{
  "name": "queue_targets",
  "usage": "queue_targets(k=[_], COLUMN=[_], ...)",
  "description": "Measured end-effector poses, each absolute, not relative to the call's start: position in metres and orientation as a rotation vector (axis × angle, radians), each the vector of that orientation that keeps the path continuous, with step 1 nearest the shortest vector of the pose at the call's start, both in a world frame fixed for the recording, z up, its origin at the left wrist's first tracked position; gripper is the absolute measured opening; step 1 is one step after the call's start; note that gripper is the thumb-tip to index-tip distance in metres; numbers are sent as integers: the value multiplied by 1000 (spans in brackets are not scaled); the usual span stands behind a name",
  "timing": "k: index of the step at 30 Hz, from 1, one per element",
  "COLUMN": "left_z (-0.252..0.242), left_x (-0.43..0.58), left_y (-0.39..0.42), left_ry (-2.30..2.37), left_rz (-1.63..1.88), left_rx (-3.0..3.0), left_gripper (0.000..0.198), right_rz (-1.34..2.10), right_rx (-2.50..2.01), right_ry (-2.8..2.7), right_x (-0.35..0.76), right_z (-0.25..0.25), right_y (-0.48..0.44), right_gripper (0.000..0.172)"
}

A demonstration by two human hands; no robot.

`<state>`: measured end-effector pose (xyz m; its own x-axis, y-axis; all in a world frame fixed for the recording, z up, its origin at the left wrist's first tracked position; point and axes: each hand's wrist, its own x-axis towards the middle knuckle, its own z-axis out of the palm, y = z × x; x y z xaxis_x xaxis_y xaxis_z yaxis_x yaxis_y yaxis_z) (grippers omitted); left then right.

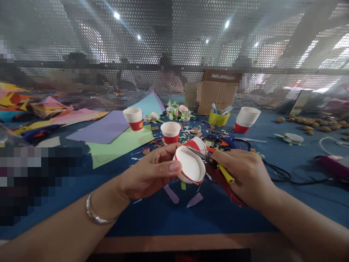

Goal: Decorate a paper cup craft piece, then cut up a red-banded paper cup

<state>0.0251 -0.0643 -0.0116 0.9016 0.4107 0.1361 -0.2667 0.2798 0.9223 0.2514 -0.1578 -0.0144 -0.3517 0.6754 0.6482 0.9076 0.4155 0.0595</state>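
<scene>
My left hand (154, 171) is closed on the cut-off base of a paper cup (189, 165), its white round bottom turned toward me. A red and white strip of the cup wall (201, 143) curls up behind it. In my right hand (242, 174) are scissors (223, 174) with red and yellow handles; their blades lie at the cup's rim on the right. Under the cup base are a purple paper strip (171, 194), a pointed purple scrap (195, 200) and a bit of green paper (183, 186). Just beyond stands a whole red and white paper cup (170, 134).
Cup stacks stand at left (133, 118) and right (247, 118). Green (120, 147) and purple (102, 125) sheets lie at left. Paper scraps, small paper turtles (180, 112), a yellow pen holder (219, 118) and a cardboard box (216, 96) lie behind. A black cord (283, 174) runs right.
</scene>
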Motion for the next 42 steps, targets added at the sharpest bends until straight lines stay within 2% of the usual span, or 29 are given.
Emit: queue_targets(k=[12,22,31,38,42], left_z=[-10,-9,-12,-10,-11], left_x=[24,22,26,25,24], left_y=[-63,-61,-62,-65,-64], left_ry=[93,153,243,234,218], left_rz=[347,339,444,479,393], left_rx=[1215,1266,1142,1119,1152], left_gripper=[55,58,48,41,48], right_rz=[-448,-518,-642,-592,-528], right_rx=[-1311,-1294,-1376,-1365,-1345], right_ry=[-2151,-2150,-2139,-2156,-2177], right_x=[253,251,253,258,257], right_z=[-21,-16,-13,-17,-18], right_y=[-158,-159,-156,-154,-155], right_gripper=[20,13,14,16,17])
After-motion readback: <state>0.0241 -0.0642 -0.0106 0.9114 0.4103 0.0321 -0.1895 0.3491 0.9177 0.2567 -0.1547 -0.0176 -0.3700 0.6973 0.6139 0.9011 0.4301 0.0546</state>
